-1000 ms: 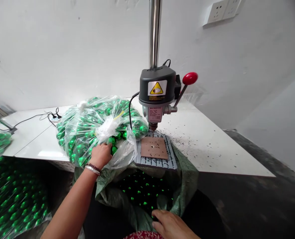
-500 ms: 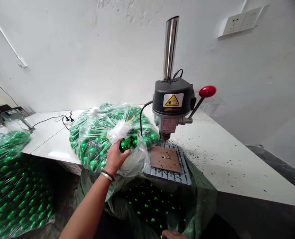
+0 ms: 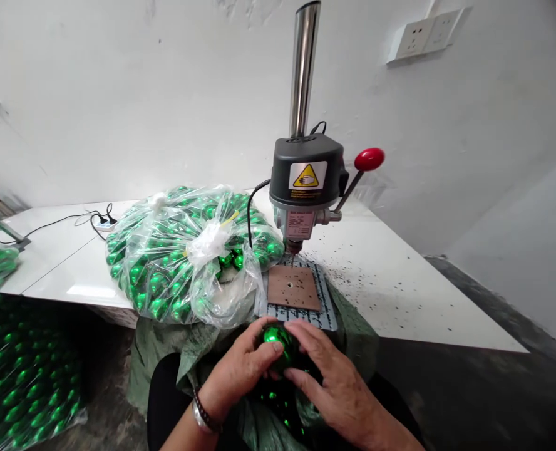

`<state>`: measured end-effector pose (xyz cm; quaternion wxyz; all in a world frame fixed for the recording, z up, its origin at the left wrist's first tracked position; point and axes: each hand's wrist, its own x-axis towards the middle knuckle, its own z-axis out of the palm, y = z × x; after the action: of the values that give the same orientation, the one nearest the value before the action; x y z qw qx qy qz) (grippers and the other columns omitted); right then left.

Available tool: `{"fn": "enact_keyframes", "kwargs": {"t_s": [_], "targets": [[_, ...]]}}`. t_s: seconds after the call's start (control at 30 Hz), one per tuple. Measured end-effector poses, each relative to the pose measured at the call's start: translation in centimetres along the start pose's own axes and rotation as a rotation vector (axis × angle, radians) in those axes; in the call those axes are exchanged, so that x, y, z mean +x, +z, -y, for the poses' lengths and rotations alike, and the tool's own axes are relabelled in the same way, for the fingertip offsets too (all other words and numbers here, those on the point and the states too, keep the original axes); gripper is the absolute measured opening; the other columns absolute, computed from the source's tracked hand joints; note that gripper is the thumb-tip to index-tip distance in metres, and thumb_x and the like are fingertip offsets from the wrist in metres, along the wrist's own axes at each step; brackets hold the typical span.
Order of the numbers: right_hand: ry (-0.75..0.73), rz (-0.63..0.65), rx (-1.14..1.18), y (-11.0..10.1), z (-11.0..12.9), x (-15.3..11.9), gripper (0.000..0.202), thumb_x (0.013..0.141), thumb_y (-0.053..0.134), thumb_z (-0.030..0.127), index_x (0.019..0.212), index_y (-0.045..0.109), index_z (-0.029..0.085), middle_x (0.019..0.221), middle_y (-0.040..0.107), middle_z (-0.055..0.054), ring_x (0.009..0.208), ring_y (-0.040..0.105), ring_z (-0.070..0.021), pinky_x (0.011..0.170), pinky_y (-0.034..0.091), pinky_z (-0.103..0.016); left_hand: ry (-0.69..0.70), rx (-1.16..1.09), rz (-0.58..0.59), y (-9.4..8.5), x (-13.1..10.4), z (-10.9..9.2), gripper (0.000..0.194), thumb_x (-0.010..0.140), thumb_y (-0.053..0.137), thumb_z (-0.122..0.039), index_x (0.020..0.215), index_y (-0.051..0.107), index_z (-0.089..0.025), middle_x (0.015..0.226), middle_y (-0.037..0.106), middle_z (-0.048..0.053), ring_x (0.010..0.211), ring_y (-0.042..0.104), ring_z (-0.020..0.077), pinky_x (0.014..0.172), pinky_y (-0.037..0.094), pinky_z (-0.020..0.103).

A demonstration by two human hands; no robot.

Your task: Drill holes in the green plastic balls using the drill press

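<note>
A shiny green ball ornament (image 3: 280,343) is between my two hands, in front of the drill press base. My left hand (image 3: 238,369) has its thumb and fingers closed on the ball's left side. Around the right side curve the fingers and thumb of my right hand (image 3: 337,379), which covers part of it. Beneath them an open dark green sack (image 3: 193,351) holds more green balls, mostly in shadow. Just beyond stands the drill press (image 3: 306,172), with a thin brown board (image 3: 301,299) on its slotted base; the board has a small round hole and dark specks.
A clear plastic bag of green balls (image 3: 158,275) lies left of the drill press on the white table (image 3: 400,291). Dark chips are scattered to the right. Another bag of balls (image 3: 29,376) stands lower left. A red-knobbed lever (image 3: 369,159) juts out from the press.
My left hand has left the plastic bag and come down toward me, now on a green ball. My right hand has risen from the sack to meet it. The view has shifted right.
</note>
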<state>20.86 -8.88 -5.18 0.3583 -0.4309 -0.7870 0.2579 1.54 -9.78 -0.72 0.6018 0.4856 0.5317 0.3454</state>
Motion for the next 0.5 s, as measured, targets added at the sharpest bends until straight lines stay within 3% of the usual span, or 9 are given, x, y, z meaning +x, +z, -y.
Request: {"fn": "enact_keyframes", "kwargs": {"t_s": [0.07,0.13,0.23,0.3,0.4,0.5], "targets": [[0.002,0.088,0.033,-0.1,0.3,0.2,0.056,0.083,0.059,0.043,0.136,0.052,0.027,0.14,0.053,-0.006,0.132,0.051,-0.0182,0.111,0.046,-0.035,0.006,0.041,0.022,0.4,0.0,0.6,0.069,0.08,0.057,-0.057,0.136,0.052,-0.016,0.082,0.066,0.004,0.06,0.054,0.0137,0.058,0.045,0.026],[0.096,0.107,0.104,0.1,0.6,0.4,0.059,0.082,0.06,0.047,0.137,0.051,0.026,0.14,0.053,-0.007,0.132,0.051,-0.0182,0.113,0.043,-0.036,0.029,0.061,0.059,0.3,0.0,0.9,0.073,0.081,0.057,-0.059,0.14,0.049,-0.016,0.092,0.068,0.007,0.065,0.057,0.0155,0.062,0.047,0.028],[0.297,0.073,0.228,0.1,1.2,0.9,0.066,0.082,0.055,0.057,0.138,0.049,0.022,0.138,0.054,-0.009,0.129,0.053,-0.0195,0.112,0.043,-0.037,0.072,-0.013,0.146,-0.2,0.6,1.1,0.085,0.076,0.068,-0.052,0.148,0.038,-0.019,0.124,0.063,0.011,0.09,0.063,0.0219,0.08,0.051,0.032],[0.399,0.085,0.315,-0.2,1.5,1.4,0.073,0.083,0.048,0.063,0.141,0.044,0.02,0.134,0.056,-0.009,0.125,0.055,-0.0197,0.11,0.045,-0.036,0.122,-0.049,0.174,-0.3,1.3,1.1,0.087,0.075,0.072,-0.045,0.15,0.035,-0.02,0.136,0.056,0.01,0.11,0.059,0.0258,0.095,0.048,0.035],[0.46,0.106,0.377,-1.1,1.8,1.9,0.079,0.083,0.044,0.067,0.146,0.038,0.019,0.124,0.062,-0.009,0.117,0.059,-0.0193,0.104,0.048,-0.034,0.18,-0.034,0.174,-0.2,2.6,0.9,0.081,0.075,0.073,-0.041,0.146,0.04,-0.018,0.138,0.055,0.01,0.124,0.052,0.0274,0.108,0.04,0.038],[0.485,0.097,0.362,-1.6,2.0,2.1,0.079,0.085,0.041,0.066,0.147,0.037,0.019,0.113,0.066,-0.009,0.102,0.064,-0.0181,0.096,0.051,-0.033,0.189,-0.022,0.154,0.0,3.5,0.7,0.082,0.072,0.075,-0.04,0.143,0.042,-0.016,0.136,0.056,0.012,0.122,0.053,0.0279,0.106,0.041,0.039]]}}
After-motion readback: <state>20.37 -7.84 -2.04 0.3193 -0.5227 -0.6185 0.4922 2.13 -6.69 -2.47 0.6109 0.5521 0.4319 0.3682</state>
